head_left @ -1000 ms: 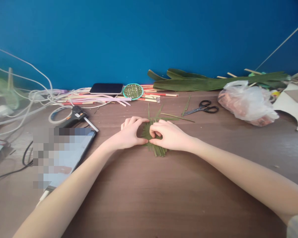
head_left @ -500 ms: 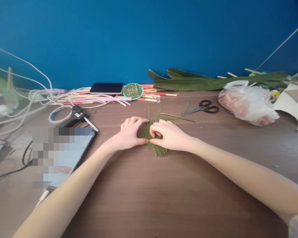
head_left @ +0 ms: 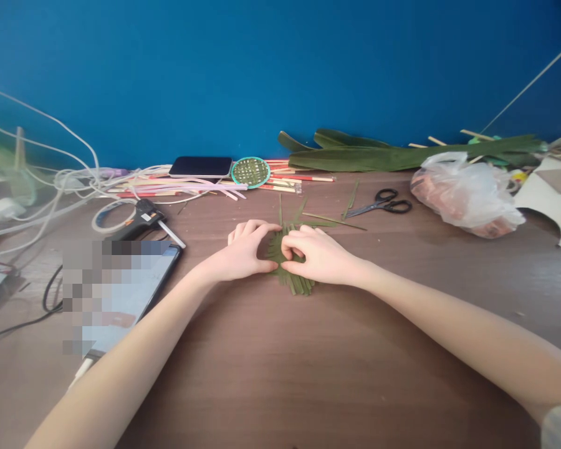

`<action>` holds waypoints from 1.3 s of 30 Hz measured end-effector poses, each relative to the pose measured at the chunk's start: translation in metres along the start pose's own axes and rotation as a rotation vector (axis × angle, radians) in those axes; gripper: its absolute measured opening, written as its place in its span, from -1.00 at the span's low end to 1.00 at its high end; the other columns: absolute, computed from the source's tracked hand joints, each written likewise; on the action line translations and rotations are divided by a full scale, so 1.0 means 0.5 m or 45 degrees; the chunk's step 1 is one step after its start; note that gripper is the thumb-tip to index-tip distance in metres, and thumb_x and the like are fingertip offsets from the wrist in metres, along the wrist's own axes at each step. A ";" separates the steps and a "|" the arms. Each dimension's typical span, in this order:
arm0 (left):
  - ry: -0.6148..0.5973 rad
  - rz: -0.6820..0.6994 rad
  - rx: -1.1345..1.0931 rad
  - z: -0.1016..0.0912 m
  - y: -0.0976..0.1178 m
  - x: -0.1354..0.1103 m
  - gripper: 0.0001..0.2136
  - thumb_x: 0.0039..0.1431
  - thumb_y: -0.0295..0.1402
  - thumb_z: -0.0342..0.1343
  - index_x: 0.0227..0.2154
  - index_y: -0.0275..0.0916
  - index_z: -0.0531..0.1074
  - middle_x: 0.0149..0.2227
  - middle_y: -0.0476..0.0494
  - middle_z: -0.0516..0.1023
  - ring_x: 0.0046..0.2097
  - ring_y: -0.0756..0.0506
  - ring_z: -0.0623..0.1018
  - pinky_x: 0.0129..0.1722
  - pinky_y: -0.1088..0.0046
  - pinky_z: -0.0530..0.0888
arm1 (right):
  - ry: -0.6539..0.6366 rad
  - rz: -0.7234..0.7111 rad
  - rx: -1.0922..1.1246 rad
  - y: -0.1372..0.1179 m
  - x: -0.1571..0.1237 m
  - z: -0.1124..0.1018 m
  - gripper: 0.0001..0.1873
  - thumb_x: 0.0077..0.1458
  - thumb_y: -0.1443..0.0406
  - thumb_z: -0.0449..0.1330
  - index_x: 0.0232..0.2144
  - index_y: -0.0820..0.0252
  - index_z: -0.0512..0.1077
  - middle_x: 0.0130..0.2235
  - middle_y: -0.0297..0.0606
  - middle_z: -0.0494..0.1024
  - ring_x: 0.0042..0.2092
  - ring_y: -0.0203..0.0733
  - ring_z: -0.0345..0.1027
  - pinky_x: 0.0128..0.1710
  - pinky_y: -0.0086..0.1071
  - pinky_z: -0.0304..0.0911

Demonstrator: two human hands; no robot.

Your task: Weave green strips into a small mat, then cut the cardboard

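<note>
A small bundle of green leaf strips lies on the brown table, with strip ends sticking out above and below my hands. My left hand curls over its left side, thumb and fingers pinched on the strips. From the right, my right hand meets it with fingers bent and pinching the same strips. The two hands touch over the bundle, which hides most of it.
Black scissors and loose leaf slivers lie behind my hands. Long green leaves, a plastic bag, a round woven piece, a dark phone, coloured sticks, a glue gun, cables and a tablet sit around.
</note>
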State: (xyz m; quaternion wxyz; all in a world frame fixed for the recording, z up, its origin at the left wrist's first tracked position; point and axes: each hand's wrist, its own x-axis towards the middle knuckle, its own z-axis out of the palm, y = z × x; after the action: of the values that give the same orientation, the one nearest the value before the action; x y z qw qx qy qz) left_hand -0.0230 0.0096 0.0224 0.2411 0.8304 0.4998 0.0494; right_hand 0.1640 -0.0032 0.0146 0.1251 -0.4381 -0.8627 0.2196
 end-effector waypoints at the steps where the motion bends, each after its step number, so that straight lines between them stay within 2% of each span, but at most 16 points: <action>1: 0.000 -0.001 0.001 0.001 0.000 0.000 -0.44 -0.08 -0.21 0.11 0.06 -0.04 0.17 0.08 -0.11 0.22 0.14 -0.25 0.13 0.15 0.08 0.05 | -0.005 0.008 -0.002 -0.001 0.000 -0.001 -0.83 -0.02 0.28 0.13 -0.53 0.16 0.19 -0.46 -0.36 0.31 -0.30 -0.23 0.08 -0.31 -0.38 -0.07; 18: 0.015 -0.018 0.012 0.002 0.003 0.001 -0.43 -0.09 -0.19 0.13 0.06 -0.05 0.17 0.08 -0.11 0.21 0.14 -0.23 0.14 0.14 0.09 0.07 | -0.018 -0.001 0.043 0.004 0.000 -0.005 -0.82 0.00 0.27 0.14 -0.53 0.18 0.20 -0.46 -0.35 0.29 -0.31 -0.23 0.09 -0.30 -0.38 -0.05; 21: 0.003 -0.011 0.010 0.001 0.001 0.003 -0.42 -0.09 -0.19 0.12 0.06 -0.03 0.17 0.08 -0.10 0.21 0.14 -0.24 0.13 0.14 0.09 0.06 | -0.079 -0.027 0.121 0.014 -0.002 -0.021 -0.84 0.04 0.26 0.09 -0.53 0.18 0.23 -0.46 -0.34 0.31 -0.32 -0.24 0.12 -0.32 -0.39 -0.02; 24: 0.000 -0.008 0.004 0.001 0.002 0.002 -0.44 -0.06 -0.18 0.09 0.07 -0.03 0.16 0.08 -0.10 0.22 0.15 -0.24 0.12 0.14 0.09 0.06 | -0.174 -0.113 0.202 0.032 -0.004 -0.038 -0.95 0.01 0.31 0.09 -0.46 0.17 0.32 -0.41 -0.32 0.36 -0.33 -0.27 0.17 -0.34 -0.41 0.03; 29: 0.017 -0.025 0.031 0.003 0.007 0.001 -0.39 -0.10 -0.16 0.13 0.08 -0.05 0.16 0.09 -0.12 0.19 0.14 -0.25 0.13 0.15 0.09 0.05 | -0.260 -0.212 0.232 0.057 -0.002 -0.051 -0.90 0.00 0.34 0.10 -0.36 0.16 0.39 -0.35 -0.30 0.39 -0.31 -0.28 0.23 -0.33 -0.41 0.10; 39: 0.075 -0.043 0.054 0.011 0.008 0.001 -0.36 -0.18 -0.11 0.18 0.04 -0.05 0.18 0.06 -0.13 0.21 0.12 -0.26 0.16 0.11 0.07 0.10 | -0.210 -0.246 0.117 0.043 -0.002 -0.046 -0.89 -0.05 0.27 0.17 -0.42 0.16 0.32 -0.38 -0.34 0.39 -0.31 -0.27 0.22 -0.37 -0.42 0.07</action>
State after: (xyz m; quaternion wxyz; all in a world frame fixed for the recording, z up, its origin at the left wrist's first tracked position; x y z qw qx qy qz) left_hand -0.0178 0.0067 0.0192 0.2095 0.8249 0.5216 0.0594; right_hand 0.1892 0.0132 0.0240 0.0941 -0.3271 -0.8972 0.2812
